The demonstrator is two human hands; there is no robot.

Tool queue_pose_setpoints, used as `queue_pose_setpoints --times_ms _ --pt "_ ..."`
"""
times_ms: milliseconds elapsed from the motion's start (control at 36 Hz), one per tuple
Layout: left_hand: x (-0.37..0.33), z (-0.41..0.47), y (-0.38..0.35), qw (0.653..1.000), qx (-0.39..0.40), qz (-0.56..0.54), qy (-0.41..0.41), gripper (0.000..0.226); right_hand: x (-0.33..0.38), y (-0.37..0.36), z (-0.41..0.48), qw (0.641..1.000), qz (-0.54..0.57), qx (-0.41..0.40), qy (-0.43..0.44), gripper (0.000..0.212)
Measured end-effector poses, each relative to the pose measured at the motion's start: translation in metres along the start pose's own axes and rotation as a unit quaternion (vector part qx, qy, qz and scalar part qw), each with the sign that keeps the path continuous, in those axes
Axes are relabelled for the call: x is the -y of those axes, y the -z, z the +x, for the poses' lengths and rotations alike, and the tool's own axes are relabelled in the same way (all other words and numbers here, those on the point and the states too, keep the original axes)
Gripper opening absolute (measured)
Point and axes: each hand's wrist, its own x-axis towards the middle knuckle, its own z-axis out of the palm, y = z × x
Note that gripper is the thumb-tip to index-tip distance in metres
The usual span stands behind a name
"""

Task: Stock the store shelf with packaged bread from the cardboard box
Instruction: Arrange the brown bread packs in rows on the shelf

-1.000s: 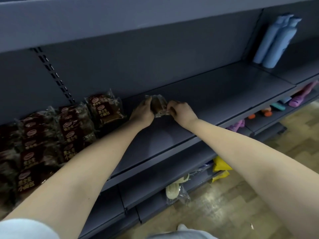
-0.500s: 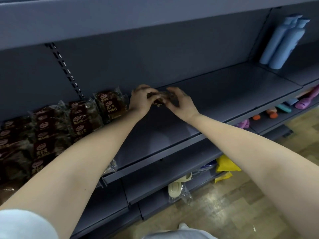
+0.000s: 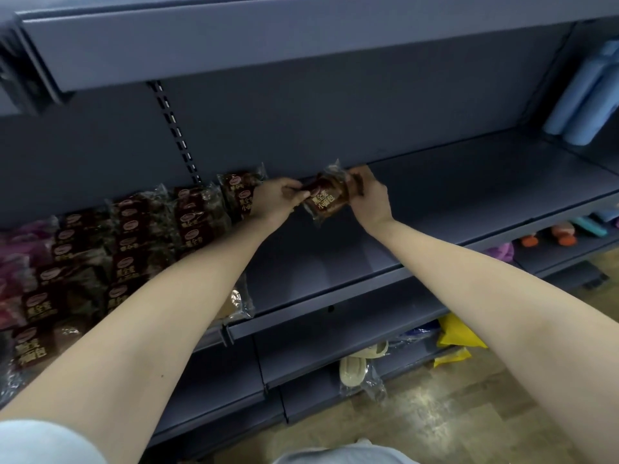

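At the left of the frame, the stocked packs (image 3: 134, 249) lie in crowded, overlapping rows on the shelf (image 3: 435, 212). The last one leans just beside your left hand (image 3: 273, 200). That hand's fingers pinch the left end of the pack (image 3: 326, 197), which sits at the centre of the frame, far back on the shelf near the rear wall. It is tilted with its label facing you; whether its lower edge touches the shelf, I cannot tell. Your right hand (image 3: 368, 200) pinches the opposite end, fingers curled over the wrapper's crimped edge. The box is out of view.

You hold only thin film at both ends, so pulling your hands apart could tear a seal or let the pack slip. Set down tilted, it may flop forward. Drift left and your wrist could knock the leaning row over. The blue bottles (image 3: 582, 95) at the upper right stand well apart from your hands.
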Motion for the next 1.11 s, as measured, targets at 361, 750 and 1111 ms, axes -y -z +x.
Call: queue_pose_setpoints --times_ms 361,750,1111 --pt "0.02 -0.012 0.044 0.957 -0.139 0.254 -0.015 0.023 0.028 -0.042 0.001 0.978 0.147 0.041 -0.141 0.024" --pt "0.064 -0.038 0.084 0.925 -0.129 0.355 0.041 0.048 0.038 -0.106 -0.019 0.98 0.056 0.11 -0.155 0.018" --pt "0.082 -0.047 0.084 0.92 -0.087 0.369 0.094 0.056 0.049 -0.123 -0.038 0.988 -0.007 0.149 0.036 0.074"
